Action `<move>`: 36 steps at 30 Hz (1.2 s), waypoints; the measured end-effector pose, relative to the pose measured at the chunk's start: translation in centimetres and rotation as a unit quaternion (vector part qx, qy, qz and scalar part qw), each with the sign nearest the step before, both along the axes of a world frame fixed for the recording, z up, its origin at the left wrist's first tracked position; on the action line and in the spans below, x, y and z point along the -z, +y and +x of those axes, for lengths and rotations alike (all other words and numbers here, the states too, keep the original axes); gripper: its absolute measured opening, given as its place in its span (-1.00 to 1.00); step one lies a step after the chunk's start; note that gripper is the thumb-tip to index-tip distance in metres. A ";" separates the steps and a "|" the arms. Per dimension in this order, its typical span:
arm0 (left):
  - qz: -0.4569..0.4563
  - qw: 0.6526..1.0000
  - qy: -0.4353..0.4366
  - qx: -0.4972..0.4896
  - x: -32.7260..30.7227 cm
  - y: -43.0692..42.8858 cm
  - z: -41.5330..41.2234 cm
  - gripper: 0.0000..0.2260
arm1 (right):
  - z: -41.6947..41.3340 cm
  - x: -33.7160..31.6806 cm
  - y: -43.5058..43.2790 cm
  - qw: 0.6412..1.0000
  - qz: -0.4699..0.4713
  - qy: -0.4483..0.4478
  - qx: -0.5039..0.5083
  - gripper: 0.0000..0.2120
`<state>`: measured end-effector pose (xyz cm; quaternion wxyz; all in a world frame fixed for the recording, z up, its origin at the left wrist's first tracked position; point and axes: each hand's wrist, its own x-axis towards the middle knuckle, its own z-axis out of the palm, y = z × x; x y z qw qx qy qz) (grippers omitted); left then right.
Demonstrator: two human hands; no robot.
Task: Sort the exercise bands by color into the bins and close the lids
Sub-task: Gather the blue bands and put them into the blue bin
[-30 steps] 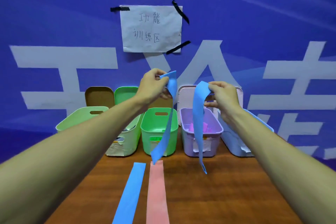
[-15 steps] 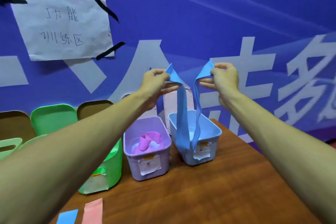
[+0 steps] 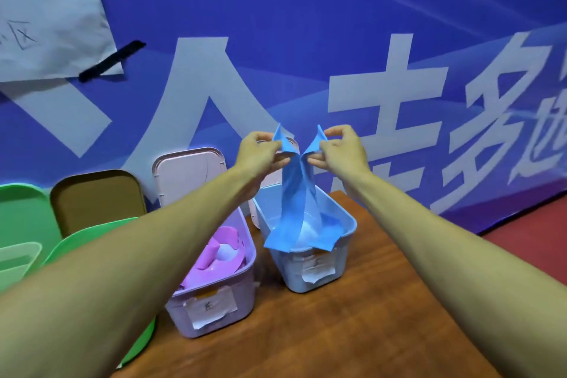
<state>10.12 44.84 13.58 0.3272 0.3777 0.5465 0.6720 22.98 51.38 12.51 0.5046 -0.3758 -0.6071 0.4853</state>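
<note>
1. Left hand and right hand each pinch a top end of the blue band between thumb and curled fingers. The hands are near each other, not touching, above the blue bin.
2. Band location: 2 lengths hang from the pinches down into the blue bin. The lower folds sit inside and seem to lap over the near rim. Cannot tell if it is 1 piece or 2.
3. Just changed vs 0.5 s ago: the hands came lower and closer together, and more band has bunched in the bin, so less hangs free.
4. Vs 1.0 s ago: the band was then held up in front of the green bin and purple bin, ends dangling over the table. Now it is at the rightmost bin. The view swung right, and the blue and pink strips lying on the table dropped out of view.
5. Meaning: colour match is correct, blue into blue. My read is that the drop is nearly done and only the release is left. The lapping folds may need tucking in, or the lid could catch on them.
6. The purple bin holds pink-purple bands. The pink lid, brown lid and green lid stand open behind. No lid is closed yet, so the task is well short of done.
</note>
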 end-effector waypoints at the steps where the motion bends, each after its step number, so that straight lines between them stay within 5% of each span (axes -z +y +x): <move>1: -0.040 0.998 0.042 0.015 1.3 0.4 -0.3 -0.92 | -0.1 1.0 0.4 0.998 -0.015 -0.053 -0.014 -0.76; 4: -0.193 0.941 0.271 0.067 5.0 0.7 -1.4 -0.81 | -0.1 3.9 0.6 0.968 -0.027 -0.234 -0.086 -0.74; 7: -0.235 0.898 0.362 0.089 6.2 -0.5 -1.5 -0.65 | 0.5 5.5 -0.2 0.930 0.017 -0.356 -0.094 -0.77; 17: -0.097 0.916 0.387 0.044 5.6 -12.1 -3.3 -0.80 | -1.1 7.0 -6.4 0.926 0.114 -0.340 -0.122 -0.81; 23: -0.098 0.939 0.330 -0.004 7.4 -22.6 -6.3 -0.78 | -5.4 7.2 -14.4 0.875 0.201 -0.372 -0.236 -0.84; 29: -0.159 0.952 0.257 -0.044 10.8 -32.8 -9.9 -0.85 | -10.1 9.0 -22.1 0.827 0.240 -0.372 -0.345 -0.86; 36: -0.266 0.923 0.245 -0.130 18.6 -41.0 -15.1 -0.82 | -15.3 13.0 -28.5 0.749 0.280 -0.439 -0.409 -0.81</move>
